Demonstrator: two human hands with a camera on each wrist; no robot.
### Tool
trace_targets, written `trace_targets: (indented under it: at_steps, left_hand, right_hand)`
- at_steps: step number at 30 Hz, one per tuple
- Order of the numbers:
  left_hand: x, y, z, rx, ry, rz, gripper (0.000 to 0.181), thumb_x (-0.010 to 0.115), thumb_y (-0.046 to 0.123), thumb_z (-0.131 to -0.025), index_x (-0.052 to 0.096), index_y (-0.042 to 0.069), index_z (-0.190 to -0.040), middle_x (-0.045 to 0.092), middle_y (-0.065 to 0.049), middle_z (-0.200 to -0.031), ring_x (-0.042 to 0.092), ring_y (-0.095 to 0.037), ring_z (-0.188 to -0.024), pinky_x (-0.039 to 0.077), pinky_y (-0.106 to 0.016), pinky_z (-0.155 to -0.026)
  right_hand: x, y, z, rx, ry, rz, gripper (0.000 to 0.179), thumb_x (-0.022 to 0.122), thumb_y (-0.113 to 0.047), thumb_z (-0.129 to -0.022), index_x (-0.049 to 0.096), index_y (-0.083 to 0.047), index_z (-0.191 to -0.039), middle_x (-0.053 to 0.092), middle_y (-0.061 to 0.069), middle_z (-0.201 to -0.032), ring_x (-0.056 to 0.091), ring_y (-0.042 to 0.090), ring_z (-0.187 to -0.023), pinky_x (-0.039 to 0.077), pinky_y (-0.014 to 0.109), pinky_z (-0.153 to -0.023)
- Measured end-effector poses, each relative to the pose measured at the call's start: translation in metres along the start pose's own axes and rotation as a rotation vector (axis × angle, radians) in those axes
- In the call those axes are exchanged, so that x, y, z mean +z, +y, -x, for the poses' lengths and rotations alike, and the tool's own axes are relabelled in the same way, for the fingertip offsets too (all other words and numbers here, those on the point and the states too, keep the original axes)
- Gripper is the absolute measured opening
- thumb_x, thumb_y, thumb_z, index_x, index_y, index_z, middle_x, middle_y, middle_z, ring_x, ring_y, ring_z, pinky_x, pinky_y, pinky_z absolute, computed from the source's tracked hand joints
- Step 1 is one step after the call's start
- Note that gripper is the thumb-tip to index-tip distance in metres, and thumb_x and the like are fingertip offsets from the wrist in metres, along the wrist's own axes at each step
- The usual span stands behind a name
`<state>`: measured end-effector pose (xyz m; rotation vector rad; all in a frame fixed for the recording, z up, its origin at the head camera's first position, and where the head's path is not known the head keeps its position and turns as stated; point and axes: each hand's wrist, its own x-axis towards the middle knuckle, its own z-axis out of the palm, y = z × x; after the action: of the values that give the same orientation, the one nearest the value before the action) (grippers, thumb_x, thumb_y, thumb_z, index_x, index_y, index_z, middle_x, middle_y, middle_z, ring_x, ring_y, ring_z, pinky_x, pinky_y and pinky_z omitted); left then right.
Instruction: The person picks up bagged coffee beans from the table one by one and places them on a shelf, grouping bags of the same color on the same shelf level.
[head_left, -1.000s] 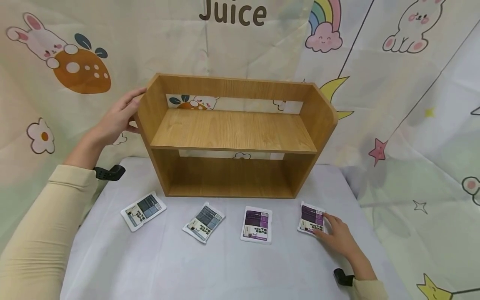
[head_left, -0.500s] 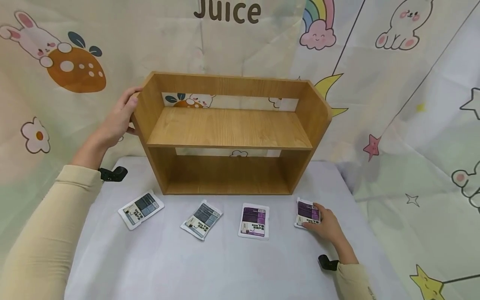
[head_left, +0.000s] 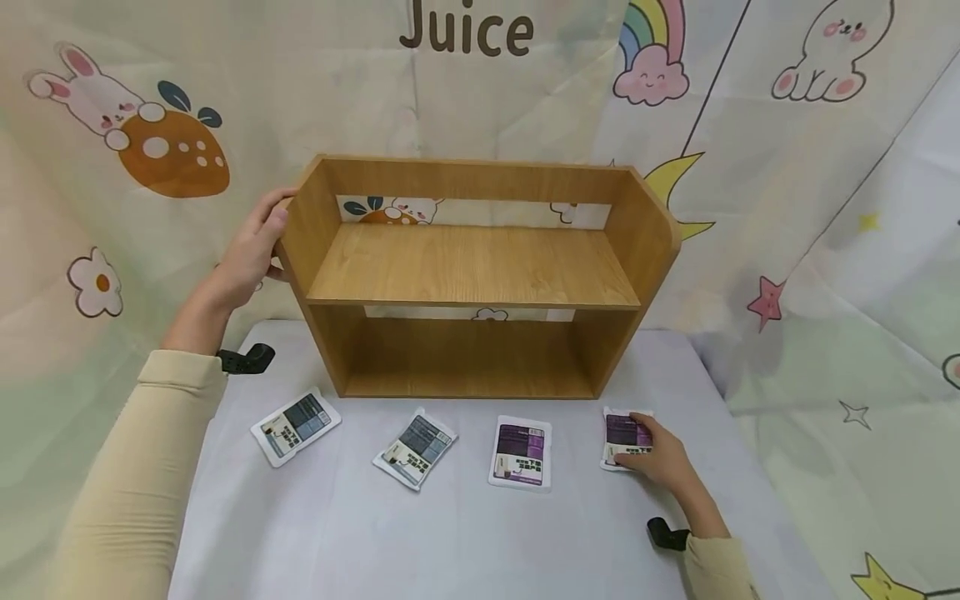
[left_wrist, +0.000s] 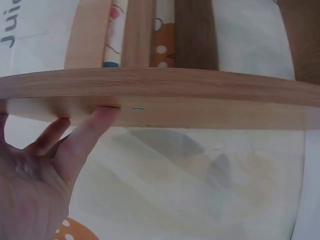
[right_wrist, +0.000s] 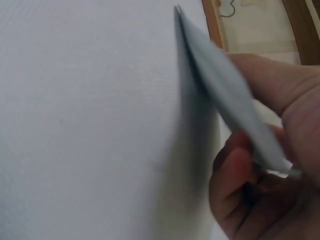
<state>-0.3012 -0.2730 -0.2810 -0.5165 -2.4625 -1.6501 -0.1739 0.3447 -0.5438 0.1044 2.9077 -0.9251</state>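
Note:
In the head view my left hand rests against the outer left side of a two-tier wooden shelf. Its thumb and fingers touch the side panel in the left wrist view, fairly straight rather than curled. My right hand pinches the right-hand white packet with a purple label, thumb and fingers at its side edges. Seen edge-on from the right wrist, that packet is tilted up from the cloth, and the fingers curl at its lower part. My hand hides part of its label.
Left of the held packet lie another purple-label packet and two packets with grey-blue labels, one tilted in the middle and one farther left. A white cloth covers the table. A printed curtain hangs close behind the shelf.
My right hand has moved farther over the right-hand packet, covering more of its label. My left hand keeps contact with the shelf. The head view has shifted slightly; the other packets stay put.

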Motion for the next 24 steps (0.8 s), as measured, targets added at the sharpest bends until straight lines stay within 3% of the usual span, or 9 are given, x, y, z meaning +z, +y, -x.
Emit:
trace_targets:
  at_steps: [6, 12, 17, 24]
  left_hand:
    - [0.001, 0.000, -0.002, 0.017, 0.009, 0.020, 0.047, 0.032, 0.043, -0.103, 0.027, 0.036, -0.149, 0.030, -0.010, -0.139, 0.045, -0.040, -0.109, 0.051, -0.037, -0.061]
    - [0.002, -0.004, 0.003, 0.024, 0.004, 0.026, 0.047, 0.031, 0.040, -0.103, 0.026, 0.033, -0.150, 0.032, -0.011, -0.136, 0.047, -0.035, -0.105, 0.051, -0.038, -0.061]
    - [0.003, -0.005, 0.001, 0.029, 0.022, 0.024, 0.047, 0.031, 0.041, -0.103, 0.028, 0.035, -0.149, 0.032, -0.010, -0.136, 0.047, -0.035, -0.106, 0.052, -0.036, -0.060]
    - [0.005, -0.002, -0.001, 0.021, 0.052, 0.005, 0.046, 0.031, 0.042, -0.103, 0.029, 0.037, -0.148, 0.033, -0.010, -0.136, 0.046, -0.037, -0.107, 0.052, -0.035, -0.060]
  right_hand:
    - [0.002, 0.001, 0.009, -0.011, 0.031, -0.120, 0.084, 0.085, -0.035, -0.074, 0.044, -0.007, -0.142, 0.038, 0.035, -0.141, 0.040, 0.050, -0.125, 0.034, 0.064, -0.096]
    - [0.001, -0.008, 0.013, 0.023, 0.022, -0.181, 0.085, 0.084, -0.035, -0.075, 0.041, -0.009, -0.144, 0.034, 0.031, -0.146, 0.035, 0.047, -0.129, 0.031, 0.064, -0.099]
    - [-0.006, -0.025, 0.012, 0.007, 0.027, -0.216, 0.088, 0.084, -0.038, -0.075, 0.039, -0.012, -0.146, 0.032, 0.027, -0.148, 0.035, 0.046, -0.129, 0.033, 0.063, -0.099]
    - [-0.019, -0.060, 0.012, -0.062, 0.040, -0.166, 0.084, 0.083, -0.039, -0.076, 0.042, -0.015, -0.145, 0.040, 0.026, -0.143, 0.044, 0.044, -0.122, 0.042, 0.060, -0.091]
